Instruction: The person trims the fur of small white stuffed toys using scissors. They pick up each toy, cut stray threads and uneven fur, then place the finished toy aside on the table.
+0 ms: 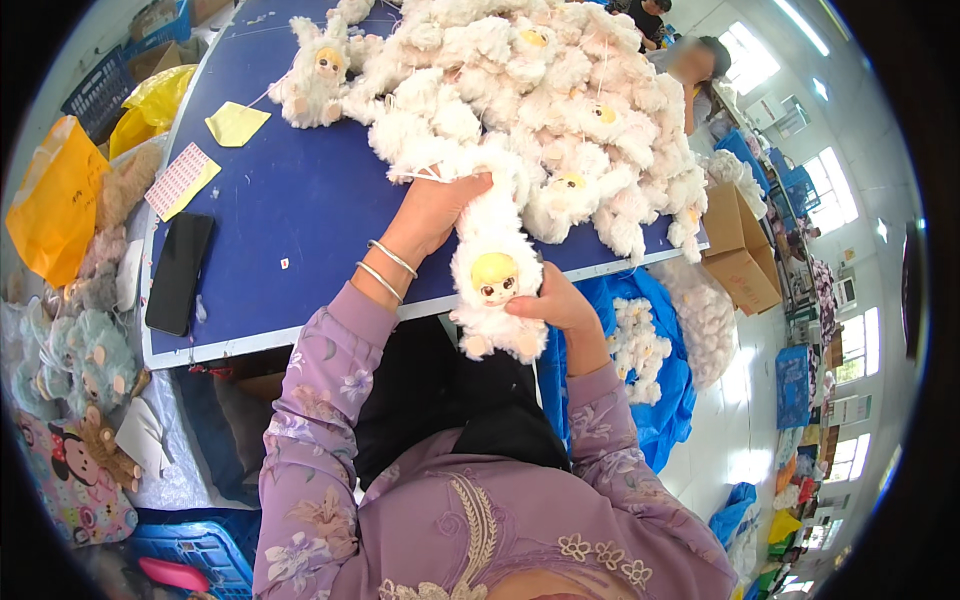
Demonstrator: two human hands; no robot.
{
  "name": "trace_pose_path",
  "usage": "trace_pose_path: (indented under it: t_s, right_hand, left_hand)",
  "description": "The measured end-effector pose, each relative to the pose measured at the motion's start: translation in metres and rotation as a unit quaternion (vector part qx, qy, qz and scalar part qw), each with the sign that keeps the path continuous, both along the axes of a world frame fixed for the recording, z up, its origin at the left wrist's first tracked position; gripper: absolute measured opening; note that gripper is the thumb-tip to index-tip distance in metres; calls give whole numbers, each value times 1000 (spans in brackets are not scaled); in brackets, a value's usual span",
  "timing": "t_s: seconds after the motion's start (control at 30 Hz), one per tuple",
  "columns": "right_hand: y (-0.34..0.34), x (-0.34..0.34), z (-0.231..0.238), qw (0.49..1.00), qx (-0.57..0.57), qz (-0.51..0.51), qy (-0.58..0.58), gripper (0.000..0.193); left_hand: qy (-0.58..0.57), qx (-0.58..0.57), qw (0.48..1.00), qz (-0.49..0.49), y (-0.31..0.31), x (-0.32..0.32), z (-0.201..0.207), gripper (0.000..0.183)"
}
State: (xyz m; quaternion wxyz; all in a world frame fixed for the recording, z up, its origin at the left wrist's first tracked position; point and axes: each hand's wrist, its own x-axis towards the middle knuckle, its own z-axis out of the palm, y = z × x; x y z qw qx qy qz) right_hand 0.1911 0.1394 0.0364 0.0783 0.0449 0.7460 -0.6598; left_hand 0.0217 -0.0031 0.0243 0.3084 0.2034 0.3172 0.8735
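Note:
A white fluffy plush doll (485, 329) hangs upright just past the near edge of the table, its small face and yellow hair toward me. My right hand (560, 300) is closed on its side, the thumb lying across the lower face. Above the doll's head, my left hand (435, 212) is closed round white fur that runs up from it; the fingers are partly hidden there. Directly beyond, a big heap of similar white plush dolls (560, 110) covers the far and right part of the blue table (300, 220).
One doll (315, 75) sits apart at the far left. A yellow paper (238, 124), a sticker sheet (183, 181) and a black phone (180, 275) lie along the left edge. On the right are a cardboard box (740, 250) and a blue bag (675, 400) holding dolls. Two people are beyond.

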Motion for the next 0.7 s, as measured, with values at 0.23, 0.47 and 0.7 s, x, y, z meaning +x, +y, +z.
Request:
trace_pose_path:
  t_s: [0.23,0.47,0.7]
  right_hand:
    - [11,8,5,998,21,-16,52,54]
    - [2,-2,10,979,-15,-154,133,47]
    - [12,3,21,939,49,-313,130,37]
  left_hand:
    - [-73,-5,996,-58,-8,-1,16,35]
    - [321,-139,929,-117,-17,17,12,74]
    - [332,-129,930,-96,-4,28,17,71]
